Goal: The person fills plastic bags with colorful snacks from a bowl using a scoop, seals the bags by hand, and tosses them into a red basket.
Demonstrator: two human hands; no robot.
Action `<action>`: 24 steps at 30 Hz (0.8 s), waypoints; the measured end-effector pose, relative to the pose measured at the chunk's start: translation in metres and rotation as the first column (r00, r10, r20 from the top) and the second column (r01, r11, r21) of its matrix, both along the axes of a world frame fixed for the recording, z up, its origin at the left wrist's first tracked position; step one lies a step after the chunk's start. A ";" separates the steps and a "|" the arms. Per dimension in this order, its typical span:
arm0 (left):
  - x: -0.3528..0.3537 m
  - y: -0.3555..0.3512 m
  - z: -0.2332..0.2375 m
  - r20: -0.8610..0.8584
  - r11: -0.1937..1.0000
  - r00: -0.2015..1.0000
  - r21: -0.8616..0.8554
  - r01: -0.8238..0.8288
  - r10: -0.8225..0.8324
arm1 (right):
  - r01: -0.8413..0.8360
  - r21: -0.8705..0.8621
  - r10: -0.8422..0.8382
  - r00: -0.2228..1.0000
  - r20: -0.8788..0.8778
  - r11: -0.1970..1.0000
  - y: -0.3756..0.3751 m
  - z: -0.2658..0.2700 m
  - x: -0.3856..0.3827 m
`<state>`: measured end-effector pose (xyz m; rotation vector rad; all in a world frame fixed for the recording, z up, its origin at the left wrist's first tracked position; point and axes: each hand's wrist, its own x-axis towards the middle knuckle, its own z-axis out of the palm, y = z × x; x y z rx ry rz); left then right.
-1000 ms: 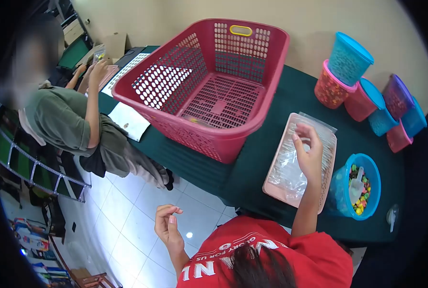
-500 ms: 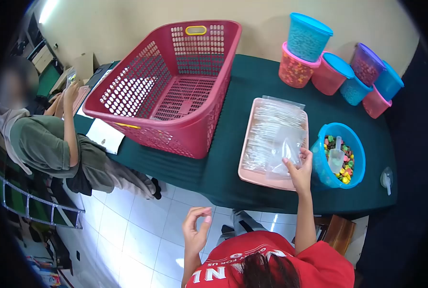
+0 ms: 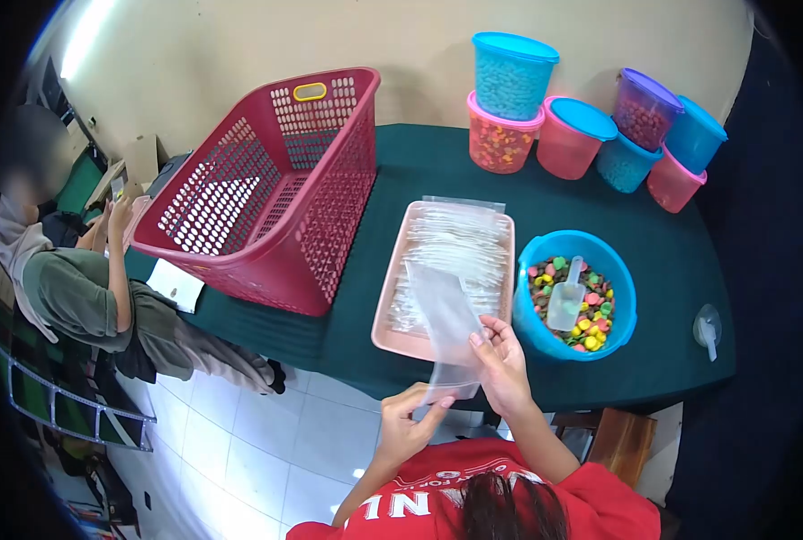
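Note:
A clear plastic bag (image 3: pixel 448 319) is held up between both hands, in front of the pink tray. My left hand (image 3: pixel 408 423) pinches its lower end between thumb and fingers. On its right edge, my right hand (image 3: pixel 504 367) grips with thumb and fingertips. Behind it, the pink tray (image 3: pixel 385 333) holds a thick stack of similar flat clear bags (image 3: pixel 460 236). Right of the tray stands a blue tub (image 3: pixel 625 310) of small, colourful pieces. A clear scoop (image 3: pixel 565 304) rests on those pieces.
A large maroon basket (image 3: pixel 316 243) stands on the green-covered table (image 3: pixel 401 162) at left. Lidded containers (image 3: pixel 514 76) are stacked at the back right. A small clear scoop-like item (image 3: pixel 708 331) lies near the right edge. Another person (image 3: pixel 77 279) is at far left.
My right hand has lifted the plastic bag off the stack and brought it nearer my body. My left hand has come up and taken its lower end. The view has shifted right.

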<state>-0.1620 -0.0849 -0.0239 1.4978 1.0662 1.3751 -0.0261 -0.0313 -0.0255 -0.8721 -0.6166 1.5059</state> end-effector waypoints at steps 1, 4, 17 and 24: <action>0.011 0.003 0.003 0.005 0.993 0.994 0.056 -0.108 0.108 | -0.007 0.056 0.000 0.993 0.122 0.998 0.000 0.004 0.010; 0.041 0.006 0.003 0.204 0.946 0.932 0.061 -0.319 0.301 | 0.005 0.482 -0.379 0.626 0.682 0.876 -0.004 0.028 0.047; 0.136 0.028 0.024 -0.185 0.943 0.965 0.245 0.227 -0.184 | -0.816 0.400 0.332 0.547 0.768 0.418 0.032 0.053 0.192; 0.162 0.034 0.042 -0.218 0.915 0.921 0.176 0.363 -0.324 | -0.657 0.457 0.114 0.636 0.763 0.600 0.020 0.065 0.199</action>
